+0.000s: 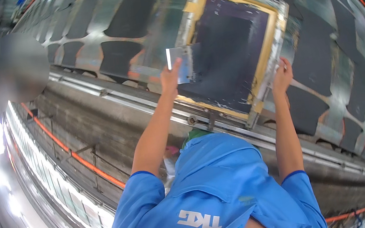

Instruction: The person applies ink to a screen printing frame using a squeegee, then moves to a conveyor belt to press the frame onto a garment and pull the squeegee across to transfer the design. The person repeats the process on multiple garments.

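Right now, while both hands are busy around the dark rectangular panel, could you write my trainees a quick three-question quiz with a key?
1. Which hand holds the flat, silvery-blue rectangular plate?
2. True or false: the dark rectangular panel is bordered in bright green.
3. The right hand is at which side of the yellow-and-silver rectangular frame? A) left B) right C) far

Key:
1. The left hand.
2. False; the border is yellow.
3. B.

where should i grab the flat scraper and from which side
Probably the plain left edge of the flat scraper, coming from the lower left, where the left hand holds it: its opposite edge looks smeared dark and faces the dark panel.
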Action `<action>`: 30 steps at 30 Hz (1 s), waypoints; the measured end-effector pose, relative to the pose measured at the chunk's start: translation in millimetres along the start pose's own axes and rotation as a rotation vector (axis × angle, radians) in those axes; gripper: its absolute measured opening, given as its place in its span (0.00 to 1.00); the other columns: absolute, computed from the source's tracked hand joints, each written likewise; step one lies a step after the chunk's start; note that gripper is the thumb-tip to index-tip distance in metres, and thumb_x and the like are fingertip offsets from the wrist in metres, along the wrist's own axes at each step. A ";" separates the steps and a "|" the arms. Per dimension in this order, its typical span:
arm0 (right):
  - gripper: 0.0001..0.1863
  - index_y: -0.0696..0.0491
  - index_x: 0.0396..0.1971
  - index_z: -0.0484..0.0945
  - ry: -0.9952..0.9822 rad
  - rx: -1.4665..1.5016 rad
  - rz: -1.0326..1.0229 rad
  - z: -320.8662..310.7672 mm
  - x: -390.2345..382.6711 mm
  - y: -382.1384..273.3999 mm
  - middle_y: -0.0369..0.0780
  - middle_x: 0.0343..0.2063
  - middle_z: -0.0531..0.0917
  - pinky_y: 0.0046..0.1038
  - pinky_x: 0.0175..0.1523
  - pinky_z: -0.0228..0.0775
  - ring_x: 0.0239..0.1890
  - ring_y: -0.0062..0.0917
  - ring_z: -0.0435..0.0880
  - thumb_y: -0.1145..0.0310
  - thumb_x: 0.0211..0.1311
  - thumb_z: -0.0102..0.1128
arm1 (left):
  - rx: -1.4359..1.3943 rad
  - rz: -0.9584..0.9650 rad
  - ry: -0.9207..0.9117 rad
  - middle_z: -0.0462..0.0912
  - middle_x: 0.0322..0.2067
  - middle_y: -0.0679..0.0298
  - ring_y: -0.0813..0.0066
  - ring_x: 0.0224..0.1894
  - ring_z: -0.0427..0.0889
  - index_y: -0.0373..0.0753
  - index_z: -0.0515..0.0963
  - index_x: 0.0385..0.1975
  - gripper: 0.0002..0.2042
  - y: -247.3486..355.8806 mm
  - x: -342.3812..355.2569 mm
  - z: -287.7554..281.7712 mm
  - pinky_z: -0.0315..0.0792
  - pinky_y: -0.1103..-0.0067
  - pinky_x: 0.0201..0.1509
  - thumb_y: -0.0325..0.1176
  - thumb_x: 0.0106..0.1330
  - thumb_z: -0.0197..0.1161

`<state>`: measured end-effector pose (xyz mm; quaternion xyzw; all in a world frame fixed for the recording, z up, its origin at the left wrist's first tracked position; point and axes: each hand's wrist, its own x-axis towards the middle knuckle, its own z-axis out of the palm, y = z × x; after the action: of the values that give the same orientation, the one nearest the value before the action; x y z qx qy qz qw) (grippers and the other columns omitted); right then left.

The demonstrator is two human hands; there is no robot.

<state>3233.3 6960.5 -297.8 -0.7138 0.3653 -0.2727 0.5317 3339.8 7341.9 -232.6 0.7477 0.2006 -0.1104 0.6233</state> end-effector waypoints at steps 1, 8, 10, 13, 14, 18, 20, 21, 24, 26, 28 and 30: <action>0.13 0.54 0.47 0.81 0.000 0.001 0.001 0.5 0.0 -7.5 0.38 0.29 0.79 0.26 0.38 0.66 0.29 0.21 0.71 0.63 0.73 0.52 | -0.005 0.025 -0.009 0.83 0.41 0.58 0.74 0.44 0.79 0.30 0.78 0.50 0.31 -0.9 3.1 1.6 0.74 0.74 0.46 0.54 0.61 0.70; 0.13 0.51 0.47 0.80 -0.007 -0.070 0.077 -7.0 -19.1 -42.4 0.34 0.15 0.69 0.27 0.29 0.61 0.20 0.18 0.66 0.62 0.70 0.55 | -0.103 -0.024 0.024 0.81 0.35 0.63 0.78 0.33 0.77 0.26 0.78 0.46 0.31 -8.6 11.2 -1.7 0.73 0.77 0.36 0.54 0.62 0.70; 0.13 0.51 0.47 0.80 0.007 -0.059 0.090 -2.7 -20.7 -49.6 0.35 0.15 0.70 0.28 0.29 0.61 0.20 0.19 0.67 0.62 0.69 0.56 | -0.044 -0.065 0.061 0.80 0.33 0.66 0.80 0.31 0.75 0.26 0.78 0.46 0.31 -13.1 23.4 -11.8 0.72 0.77 0.35 0.54 0.62 0.69; 0.13 0.50 0.48 0.80 0.044 -0.078 0.061 -1.7 -20.2 -50.5 0.34 0.15 0.68 0.28 0.29 0.61 0.20 0.19 0.66 0.62 0.69 0.57 | -0.088 -0.039 0.017 0.77 0.31 0.70 0.82 0.30 0.73 0.27 0.78 0.45 0.30 -12.1 25.9 -24.0 0.71 0.77 0.34 0.55 0.62 0.69; 0.13 0.50 0.48 0.80 0.053 -0.069 0.052 -1.4 -19.4 -48.0 0.33 0.15 0.67 0.27 0.29 0.60 0.20 0.18 0.64 0.62 0.69 0.57 | -0.153 -0.059 0.003 0.77 0.32 0.70 0.82 0.31 0.72 0.28 0.78 0.45 0.30 -11.7 25.5 -25.2 0.70 0.77 0.35 0.55 0.63 0.68; 0.16 0.49 0.51 0.79 0.041 -0.153 0.117 1.0 -22.3 -48.3 0.40 0.14 0.72 0.33 0.31 0.66 0.19 0.26 0.71 0.59 0.69 0.55 | -0.123 -0.149 0.075 0.76 0.32 0.69 0.78 0.33 0.74 0.32 0.78 0.45 0.28 -28.0 27.4 -37.5 0.70 0.77 0.36 0.55 0.64 0.67; 0.17 0.46 0.53 0.78 0.077 -0.242 0.042 5.0 -19.2 -33.8 0.44 0.15 0.77 0.41 0.32 0.69 0.20 0.37 0.78 0.58 0.69 0.53 | -0.125 -0.119 0.068 0.75 0.31 0.67 0.75 0.33 0.74 0.31 0.77 0.45 0.28 -29.4 15.2 -25.7 0.71 0.74 0.36 0.56 0.64 0.67; 0.18 0.45 0.54 0.77 0.036 -0.241 0.103 12.1 -18.0 -20.4 0.46 0.17 0.79 0.44 0.33 0.70 0.22 0.43 0.80 0.56 0.68 0.53 | -0.148 -0.175 0.088 0.76 0.33 0.64 0.71 0.35 0.75 0.30 0.76 0.45 0.29 -41.9 22.3 -34.9 0.73 0.72 0.39 0.56 0.64 0.66; 0.20 0.47 0.57 0.75 -0.029 -0.249 0.167 9.8 -20.7 -27.3 0.47 0.21 0.80 0.41 0.37 0.71 0.27 0.41 0.81 0.59 0.67 0.56 | -0.195 -0.058 0.144 0.77 0.49 0.51 0.61 0.47 0.77 0.24 0.72 0.55 0.36 -45.9 12.1 -22.4 0.74 0.65 0.52 0.57 0.66 0.63; 0.23 0.49 0.60 0.72 0.063 -0.179 0.050 6.5 -21.0 -17.8 0.49 0.32 0.81 0.40 0.44 0.70 0.37 0.40 0.80 0.62 0.66 0.57 | -0.155 -0.034 0.052 0.76 0.49 0.55 0.62 0.47 0.76 0.26 0.70 0.59 0.37 -39.4 13.1 -12.1 0.73 0.66 0.54 0.60 0.68 0.58; 0.25 0.52 0.62 0.70 0.153 -0.190 -0.095 -0.6 -36.0 -2.8 0.49 0.42 0.77 0.38 0.52 0.68 0.45 0.39 0.76 0.66 0.65 0.59 | -0.251 -0.033 -0.054 0.69 0.36 0.69 0.76 0.34 0.68 0.40 0.70 0.61 0.35 -52.6 28.0 -27.0 0.69 0.75 0.41 0.63 0.65 0.59; 0.25 0.52 0.60 0.71 0.210 -0.135 -0.084 -36.2 -64.0 -27.1 0.43 0.40 0.73 0.34 0.53 0.68 0.44 0.35 0.73 0.72 0.61 0.61 | -0.207 0.010 -0.074 0.70 0.39 0.69 0.77 0.37 0.67 0.41 0.70 0.59 0.35 -58.1 31.6 -34.5 0.66 0.77 0.42 0.65 0.64 0.60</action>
<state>3174.1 6996.7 -261.5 -0.7301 0.4062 -0.3430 0.4293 3339.8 7389.0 -290.4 0.6756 0.1841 -0.1135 0.7048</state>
